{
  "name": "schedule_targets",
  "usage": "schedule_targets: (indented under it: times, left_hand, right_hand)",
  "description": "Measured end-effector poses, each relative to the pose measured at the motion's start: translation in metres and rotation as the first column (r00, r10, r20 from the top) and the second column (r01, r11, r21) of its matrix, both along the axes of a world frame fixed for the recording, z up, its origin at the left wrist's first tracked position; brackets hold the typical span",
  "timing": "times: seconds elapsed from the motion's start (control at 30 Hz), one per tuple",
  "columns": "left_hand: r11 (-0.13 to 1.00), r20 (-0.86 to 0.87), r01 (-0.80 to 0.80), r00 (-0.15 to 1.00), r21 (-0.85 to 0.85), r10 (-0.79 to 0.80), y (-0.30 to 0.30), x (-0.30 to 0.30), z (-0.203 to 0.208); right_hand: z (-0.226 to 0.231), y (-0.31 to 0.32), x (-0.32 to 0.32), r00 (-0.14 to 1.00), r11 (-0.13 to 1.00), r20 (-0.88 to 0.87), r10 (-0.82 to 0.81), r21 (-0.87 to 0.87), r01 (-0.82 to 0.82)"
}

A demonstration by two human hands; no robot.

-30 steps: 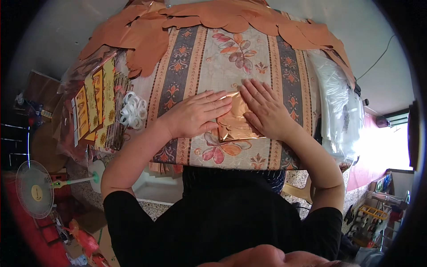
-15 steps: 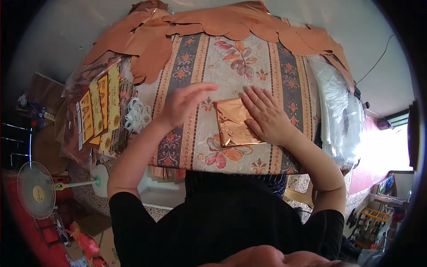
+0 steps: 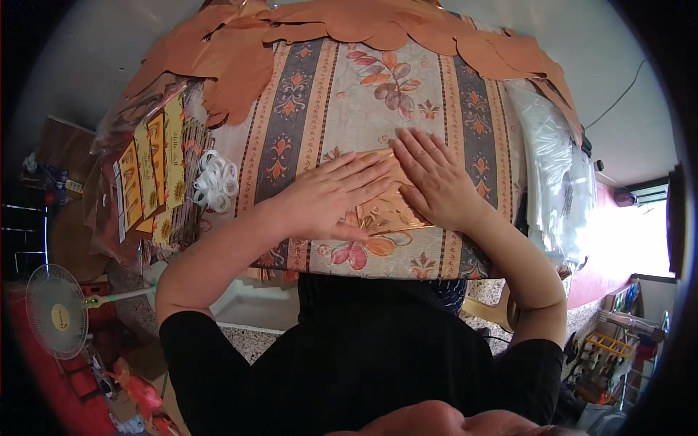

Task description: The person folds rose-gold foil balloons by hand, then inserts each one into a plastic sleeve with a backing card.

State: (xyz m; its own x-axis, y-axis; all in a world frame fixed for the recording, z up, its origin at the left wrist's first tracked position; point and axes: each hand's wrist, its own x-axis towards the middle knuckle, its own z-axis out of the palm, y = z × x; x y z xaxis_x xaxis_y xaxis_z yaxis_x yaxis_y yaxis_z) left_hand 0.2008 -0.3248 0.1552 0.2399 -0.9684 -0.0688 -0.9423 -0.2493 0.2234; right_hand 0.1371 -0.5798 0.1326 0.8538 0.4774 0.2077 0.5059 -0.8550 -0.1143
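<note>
A folded, shiny copper-coloured foil sheet (image 3: 396, 215) lies as a flat, roughly square packet on the patterned tablecloth (image 3: 363, 80). My left hand (image 3: 331, 192) rests flat across its left side, fingers straight and pointing to the upper right. On the packet's right side lies my right hand (image 3: 436, 182), palm down, with its fingers stretched toward the far edge and its thumb apart. Both hands press on the foil and hide much of it; only the middle strip and the near edge show. Neither hand grasps anything.
Large scalloped copper-coloured sheets (image 3: 363, 25) drape over the table's far edge. At the left are stacked yellow printed cards (image 3: 153, 171) and a bunch of white rings (image 3: 216, 180). Clear plastic bags (image 3: 545, 167) lie at the right. A fan (image 3: 59, 312) stands at the lower left.
My left hand has come down from above the cloth onto the foil packet's left side and flattened. My right hand stays on the right side. The view has shifted slightly.
</note>
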Motion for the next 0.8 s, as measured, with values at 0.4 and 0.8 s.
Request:
schedule_targets:
  times: [0.4, 0.8]
  left_hand:
    - [0.807, -0.196, -0.281, 0.958, -0.519, 0.208, 0.039, -0.003, -0.002]
    - [0.726, -0.223, -0.313, 0.949, -0.612, 0.222, 0.006, -0.011, -0.002]
  right_hand:
    - [-0.004, 0.001, -0.004, 1.0, 1.0, -0.01, -0.012, -0.028, 0.012]
    - [-0.006, 0.0, -0.001, 1.0, 0.999, 0.004, -0.013, -0.03, 0.013]
